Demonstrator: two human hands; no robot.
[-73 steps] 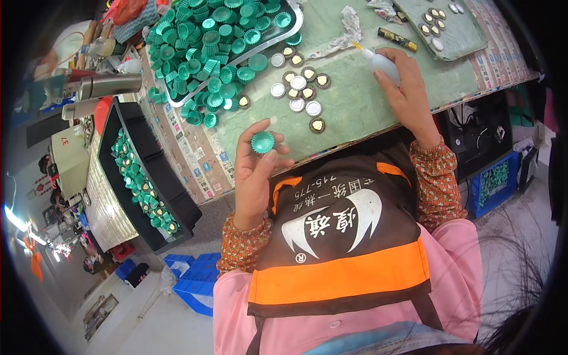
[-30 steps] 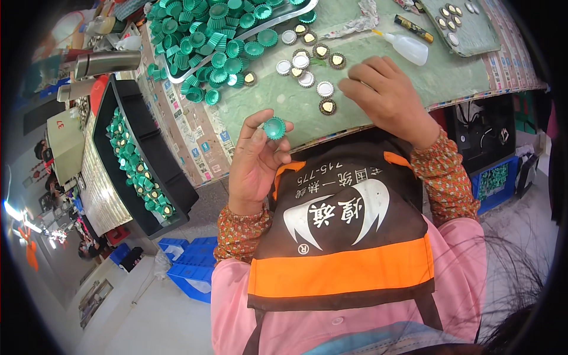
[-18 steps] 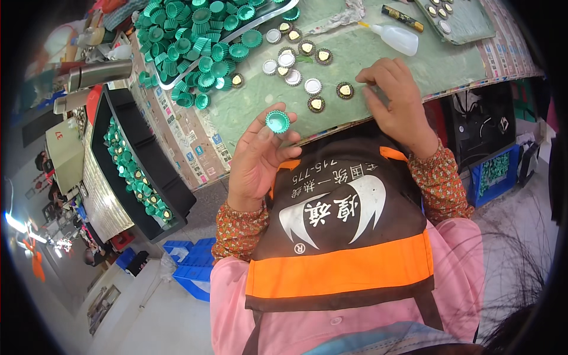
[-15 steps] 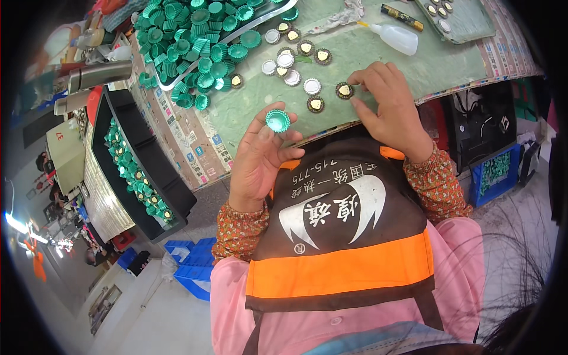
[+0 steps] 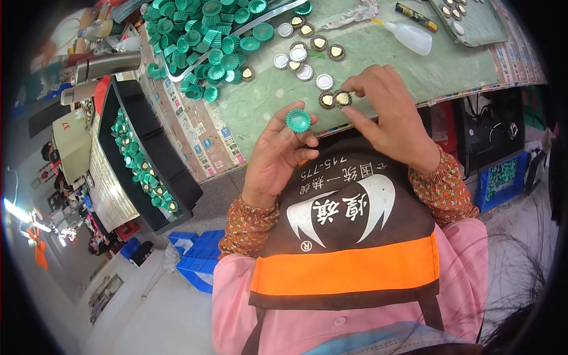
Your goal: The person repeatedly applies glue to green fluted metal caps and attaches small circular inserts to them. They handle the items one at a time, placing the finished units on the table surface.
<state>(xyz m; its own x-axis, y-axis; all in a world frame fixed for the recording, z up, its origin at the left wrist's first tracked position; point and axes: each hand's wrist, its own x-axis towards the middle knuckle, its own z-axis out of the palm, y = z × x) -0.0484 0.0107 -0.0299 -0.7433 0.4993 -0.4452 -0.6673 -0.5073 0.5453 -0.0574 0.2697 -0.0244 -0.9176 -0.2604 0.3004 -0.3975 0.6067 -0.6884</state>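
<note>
My left hand (image 5: pixel 279 155) holds a green fluted cap (image 5: pixel 297 120) upright between thumb and fingertips, just over the near edge of the green table mat (image 5: pixel 378 74). My right hand (image 5: pixel 387 112) pinches a small round gold-centred insert (image 5: pixel 342 99) at the mat's near edge, right beside another one (image 5: pixel 326 100). Several more silver and gold inserts (image 5: pixel 305 56) lie on the mat just beyond the hands.
A heap of green caps (image 5: pixel 201 41) fills a tray at the far left of the table. A black bin (image 5: pixel 145 168) with filled caps hangs left of the table. A white squeeze bottle (image 5: pixel 411 36) and a grey tray (image 5: pixel 470 21) lie farther back.
My right hand left the squeeze bottle, came back to the near inserts and picked one up. My left hand kept the green cap and turned it face up.
</note>
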